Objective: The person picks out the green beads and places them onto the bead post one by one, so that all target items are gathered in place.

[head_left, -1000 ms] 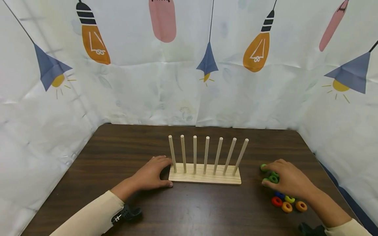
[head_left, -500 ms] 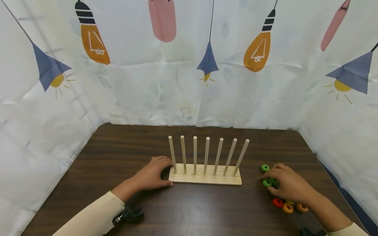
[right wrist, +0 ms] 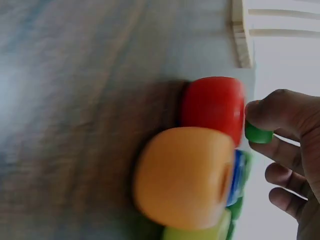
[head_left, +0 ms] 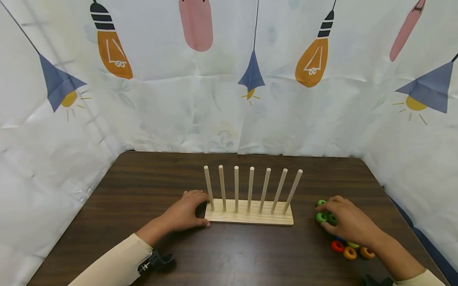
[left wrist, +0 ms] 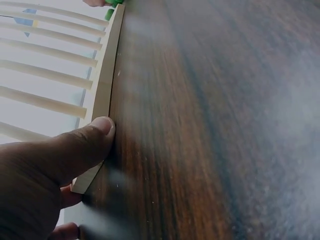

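A light wooden peg rack (head_left: 248, 217) with several upright pegs stands in mid-table. My left hand (head_left: 183, 212) grips its left end, thumb on the front edge and fingers round the end; the left wrist view shows the thumb (left wrist: 95, 135) against the base. To the right of the rack, my right hand (head_left: 350, 222) is over a group of small coloured rings. Its thumb and forefinger pinch a green ring (right wrist: 258, 134). Another green ring (head_left: 321, 202) lies just beyond the fingers, and a darker green ring (head_left: 332, 219) is partly under the hand.
Nearer the front lie a red ring (head_left: 337, 246), an orange ring (head_left: 350, 253), a second orange ring (head_left: 367, 253) and a yellow ring (head_left: 353, 245). A blue ring (right wrist: 234, 177) is mostly hidden behind them. A white printed curtain (head_left: 229, 119) borders the dark wooden table (head_left: 150, 174).
My right hand has shifted slightly among the green rings, closing thumb and forefinger on one, which moved a little away from me. The left hand stays on the rack's end.
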`<state>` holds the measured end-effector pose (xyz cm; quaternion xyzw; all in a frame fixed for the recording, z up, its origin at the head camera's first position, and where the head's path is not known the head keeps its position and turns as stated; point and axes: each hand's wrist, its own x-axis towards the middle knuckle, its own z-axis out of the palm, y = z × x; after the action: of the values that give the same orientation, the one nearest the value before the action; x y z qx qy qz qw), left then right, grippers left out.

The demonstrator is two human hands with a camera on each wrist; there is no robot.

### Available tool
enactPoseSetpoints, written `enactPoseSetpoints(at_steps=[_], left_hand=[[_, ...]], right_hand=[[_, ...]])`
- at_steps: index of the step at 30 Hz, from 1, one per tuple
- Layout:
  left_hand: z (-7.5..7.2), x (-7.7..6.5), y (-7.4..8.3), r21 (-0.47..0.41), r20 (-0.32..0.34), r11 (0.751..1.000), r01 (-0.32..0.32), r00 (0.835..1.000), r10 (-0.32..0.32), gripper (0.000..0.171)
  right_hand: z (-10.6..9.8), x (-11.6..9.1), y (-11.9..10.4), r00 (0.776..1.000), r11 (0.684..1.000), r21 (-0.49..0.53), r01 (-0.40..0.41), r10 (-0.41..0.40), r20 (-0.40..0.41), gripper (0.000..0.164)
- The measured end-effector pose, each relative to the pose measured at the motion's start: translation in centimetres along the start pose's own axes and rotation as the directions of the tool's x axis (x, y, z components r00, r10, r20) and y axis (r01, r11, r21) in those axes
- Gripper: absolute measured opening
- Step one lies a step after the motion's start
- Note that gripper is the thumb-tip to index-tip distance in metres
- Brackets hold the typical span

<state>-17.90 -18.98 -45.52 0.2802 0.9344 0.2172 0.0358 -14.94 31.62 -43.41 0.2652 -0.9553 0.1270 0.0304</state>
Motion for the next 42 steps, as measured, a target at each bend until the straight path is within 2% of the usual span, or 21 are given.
enactPoseSetpoints(at_steps=[8,14,19,26,33,38,42], left_hand=[[-0.1,0.0,0.0,-0.003,-0.002,1.000,-0.016,1.000,0.016,0.061],[-0.1,-0.1,-0.2,-0.005,-0.005,1.000,-0.028,1.000,0.028,0.058],[-0.1,-0.1,-0.2,-0.009,0.000,1.000,-0.025,1.000,0.025,0.058],[-0.1,-0.1,-0.3,-0.002,-0.010,1.000,-0.030,1.000,0.030,0.058],[-0.1,0.0,-0.4,0.003,-0.015,0.999,-0.035,0.999,0.035,0.057],[-0.1,0.1,-0.4,-0.002,-0.011,0.999,-0.034,0.999,0.034,0.057],[-0.1,0.1,-0.4,-0.004,-0.005,1.000,-0.027,1.000,0.027,0.057]], right_hand=[[-2.0,0.9,-0.9,0.989,1.000,-0.012,0.019,-0.021,-0.147,0.037],[-3.9,1.9,-1.7,0.975,0.998,-0.054,0.035,-0.046,-0.218,0.037],[-5.3,2.5,-2.1,0.975,0.999,-0.032,0.031,-0.037,-0.219,0.036],[-6.8,3.4,-2.5,0.969,0.997,-0.057,0.058,-0.069,-0.238,0.036],[-8.4,4.0,-3.1,0.972,0.998,-0.049,0.039,-0.049,-0.228,0.034],[-9.3,4.6,-3.3,0.967,0.994,-0.074,0.078,-0.093,-0.236,0.033],[-10.0,5.1,-3.5,0.953,0.986,-0.105,0.130,-0.153,-0.261,0.034]])
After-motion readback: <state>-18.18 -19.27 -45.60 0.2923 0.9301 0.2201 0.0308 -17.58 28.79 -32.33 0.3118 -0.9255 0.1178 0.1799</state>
